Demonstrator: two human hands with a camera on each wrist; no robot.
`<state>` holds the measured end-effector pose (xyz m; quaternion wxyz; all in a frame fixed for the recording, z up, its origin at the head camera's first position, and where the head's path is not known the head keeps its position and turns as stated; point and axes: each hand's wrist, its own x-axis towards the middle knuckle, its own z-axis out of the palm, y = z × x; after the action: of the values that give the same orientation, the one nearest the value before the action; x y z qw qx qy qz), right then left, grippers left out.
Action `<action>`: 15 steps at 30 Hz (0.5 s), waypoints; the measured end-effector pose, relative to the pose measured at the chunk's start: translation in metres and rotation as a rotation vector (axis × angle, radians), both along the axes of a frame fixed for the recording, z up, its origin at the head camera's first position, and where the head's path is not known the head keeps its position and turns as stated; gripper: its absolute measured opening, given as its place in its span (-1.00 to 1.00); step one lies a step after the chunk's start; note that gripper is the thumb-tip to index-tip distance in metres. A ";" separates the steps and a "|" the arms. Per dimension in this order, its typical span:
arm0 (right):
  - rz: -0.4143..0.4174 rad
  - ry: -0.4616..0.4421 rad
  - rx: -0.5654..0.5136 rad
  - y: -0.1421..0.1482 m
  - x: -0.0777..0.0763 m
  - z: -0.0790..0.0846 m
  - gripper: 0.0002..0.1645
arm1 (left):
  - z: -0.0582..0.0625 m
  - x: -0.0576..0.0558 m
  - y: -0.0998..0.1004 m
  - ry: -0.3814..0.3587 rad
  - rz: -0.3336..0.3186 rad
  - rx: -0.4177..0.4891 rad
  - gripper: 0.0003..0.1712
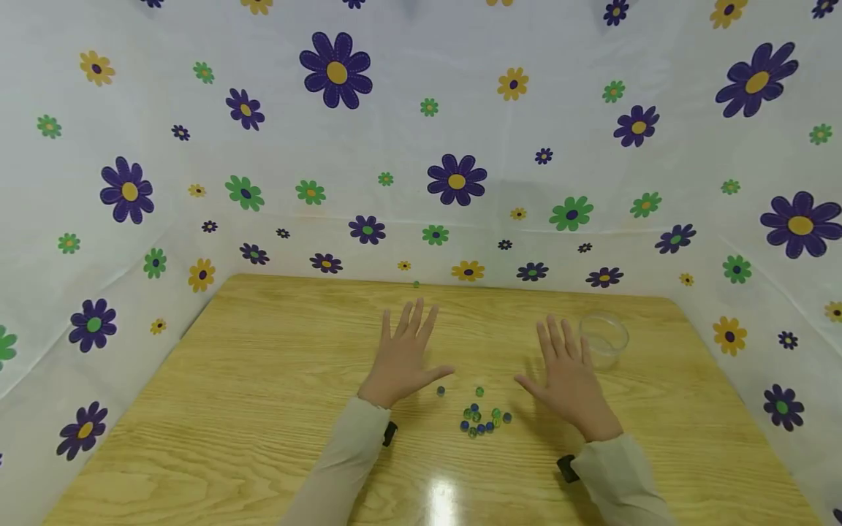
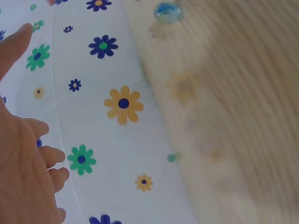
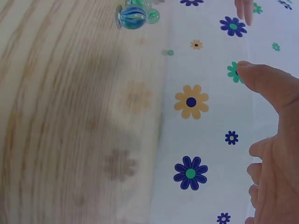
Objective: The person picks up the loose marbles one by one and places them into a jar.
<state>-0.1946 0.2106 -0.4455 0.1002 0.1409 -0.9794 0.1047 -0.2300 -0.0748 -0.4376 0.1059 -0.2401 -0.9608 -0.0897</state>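
My left hand (image 1: 403,361) hovers with fingers spread and thumb out, holding nothing. On the other side my right hand (image 1: 567,380) is likewise spread, in front of the clear round bowl (image 1: 626,340). Between the wrists lies a loose group of green and blue glass marbles (image 1: 476,417). One bluish marble (image 1: 441,391) sits just below my left thumb, and a green marble (image 1: 479,391) lies a little beyond the group. In the right wrist view, a blue-swirled marble (image 3: 132,17) shows near the top; in the left wrist view, a blue marble (image 2: 168,12) does.
A lone green marble (image 1: 416,284) lies at the far edge of the wooden table (image 1: 263,365). White cloth with printed flowers (image 1: 395,131) hangs behind the table and along both sides.
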 end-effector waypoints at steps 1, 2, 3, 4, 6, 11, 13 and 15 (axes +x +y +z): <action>0.000 0.005 0.000 0.002 0.000 0.001 0.15 | 0.002 -0.002 0.004 0.010 -0.010 -0.002 0.18; 0.000 0.008 -0.004 0.004 -0.001 0.002 0.16 | 0.004 -0.003 0.008 0.017 -0.017 -0.015 0.18; 0.000 0.006 -0.010 0.006 -0.001 0.004 0.16 | 0.006 -0.005 0.013 0.022 -0.024 -0.020 0.17; -0.001 0.008 -0.017 0.008 -0.001 0.005 0.17 | 0.008 -0.007 0.017 0.020 -0.032 -0.028 0.16; -0.002 0.013 -0.030 0.013 -0.002 0.007 0.19 | 0.012 -0.011 0.028 0.030 -0.046 -0.048 0.15; -0.007 0.020 -0.036 0.024 -0.004 0.012 0.25 | 0.018 -0.019 0.052 0.047 -0.078 -0.095 0.14; -0.005 0.027 -0.042 0.028 -0.005 0.015 0.25 | 0.019 -0.022 0.061 0.057 -0.094 -0.103 0.13; -0.002 0.037 -0.039 0.033 -0.004 0.016 0.25 | 0.019 -0.025 0.071 0.060 -0.109 -0.109 0.12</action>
<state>-0.1990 0.2431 -0.4292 0.1210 0.1399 -0.9753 0.1210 -0.2546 -0.0038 -0.4187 0.1165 -0.3001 -0.9461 -0.0354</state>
